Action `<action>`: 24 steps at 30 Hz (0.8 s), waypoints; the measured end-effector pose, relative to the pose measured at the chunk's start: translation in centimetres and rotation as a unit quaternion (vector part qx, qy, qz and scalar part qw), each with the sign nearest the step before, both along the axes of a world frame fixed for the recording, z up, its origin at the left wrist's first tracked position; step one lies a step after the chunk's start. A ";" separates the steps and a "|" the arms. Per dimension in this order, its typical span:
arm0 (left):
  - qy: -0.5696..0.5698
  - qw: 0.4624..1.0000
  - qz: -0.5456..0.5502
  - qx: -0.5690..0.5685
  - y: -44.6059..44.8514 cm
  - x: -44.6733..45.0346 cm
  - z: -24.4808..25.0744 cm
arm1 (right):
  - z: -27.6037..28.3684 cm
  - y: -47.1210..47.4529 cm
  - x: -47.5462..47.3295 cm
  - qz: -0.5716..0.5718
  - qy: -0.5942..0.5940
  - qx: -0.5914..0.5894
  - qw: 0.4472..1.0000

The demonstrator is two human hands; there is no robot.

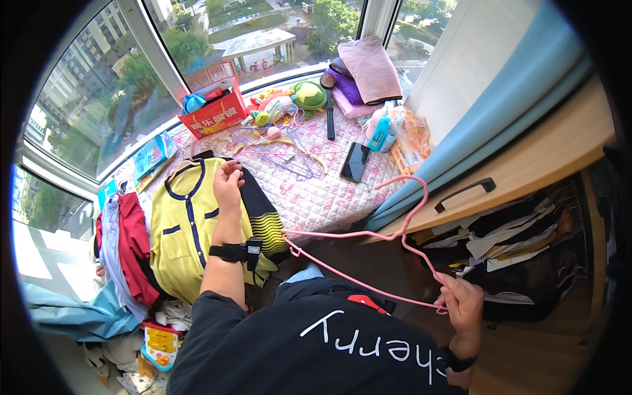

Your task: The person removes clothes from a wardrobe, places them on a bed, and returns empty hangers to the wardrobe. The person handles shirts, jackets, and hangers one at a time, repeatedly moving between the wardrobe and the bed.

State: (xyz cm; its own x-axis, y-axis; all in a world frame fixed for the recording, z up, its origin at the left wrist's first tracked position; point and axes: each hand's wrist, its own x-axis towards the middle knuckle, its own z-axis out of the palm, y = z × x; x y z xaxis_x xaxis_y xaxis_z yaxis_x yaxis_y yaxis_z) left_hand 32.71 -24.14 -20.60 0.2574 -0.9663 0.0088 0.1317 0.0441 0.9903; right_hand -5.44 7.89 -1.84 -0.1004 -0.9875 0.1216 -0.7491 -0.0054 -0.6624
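Note:
A pink coated-wire clothes hanger is gripped at one end by my right hand, its hook pointing up and away from me, its other end beside the clothes. My left hand is raised over the yellow cardigan with navy trim, fingers loosely curled, nothing seen in it. The cardigan lies at the edge of the quilted cover, a wooden hanger showing at its neck. Beside and partly beneath it is a dark garment with a yellow-striped part.
Loose hangers, a hairbrush, a smartphone, plush toys and a red paper bag lie on the quilted cover. Red and lilac garments hang at left. An open wardrobe section with clothes stands at right.

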 end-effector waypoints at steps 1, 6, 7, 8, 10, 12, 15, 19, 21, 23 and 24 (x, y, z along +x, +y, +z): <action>-0.009 1.000 0.000 0.021 -1.1 1.4 -0.6 | -0.3 -2.2 1.0 -0.006 -0.044 0.025 0.999; -0.014 0.990 -0.096 0.107 -6.0 3.9 -4.3 | -4.6 -13.5 4.6 -0.036 -0.232 0.132 0.963; -0.005 0.983 -0.123 0.135 -6.9 3.4 -5.2 | -5.8 -15.9 5.0 -0.033 -0.252 0.145 0.956; 0.013 0.975 -0.144 0.169 -7.7 2.9 -6.0 | -7.4 -18.3 5.6 -0.038 -0.258 0.148 0.954; 0.101 0.964 -0.134 0.206 -9.1 1.3 -7.7 | -10.7 -23.0 6.5 -0.055 -0.248 0.170 0.952; 0.243 0.929 -0.076 0.270 -10.0 0.2 -8.9 | -14.3 -27.4 7.2 -0.045 -0.250 0.143 0.956; 0.368 0.894 -0.101 0.234 -11.3 -0.3 -10.0 | -19.7 -33.8 8.0 -0.047 -0.245 0.145 0.957; 0.303 0.938 -0.085 0.143 -14.1 0.6 -11.3 | -26.4 -41.3 7.9 -0.015 -0.058 0.060 0.996; 0.285 0.945 -0.070 0.147 -16.0 1.0 -12.3 | -29.4 -44.3 8.1 0.027 0.077 -0.050 0.995; 0.227 0.957 -0.079 0.161 -16.9 1.3 -13.3 | -31.6 -45.9 8.8 -0.015 0.118 -0.020 0.993; 0.195 0.963 -0.080 0.170 -17.3 1.4 -13.8 | -32.3 -46.6 9.3 -0.025 0.134 -0.008 0.991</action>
State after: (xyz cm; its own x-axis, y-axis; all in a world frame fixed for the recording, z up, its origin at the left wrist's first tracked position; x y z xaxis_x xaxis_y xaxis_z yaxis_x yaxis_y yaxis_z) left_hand 34.12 -41.41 -34.42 0.0256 -0.9235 -0.3828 0.4738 -0.3259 0.8181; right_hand 3.83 -38.74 -34.12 -0.1106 -0.9797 0.1670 -0.8979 0.0264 -0.4394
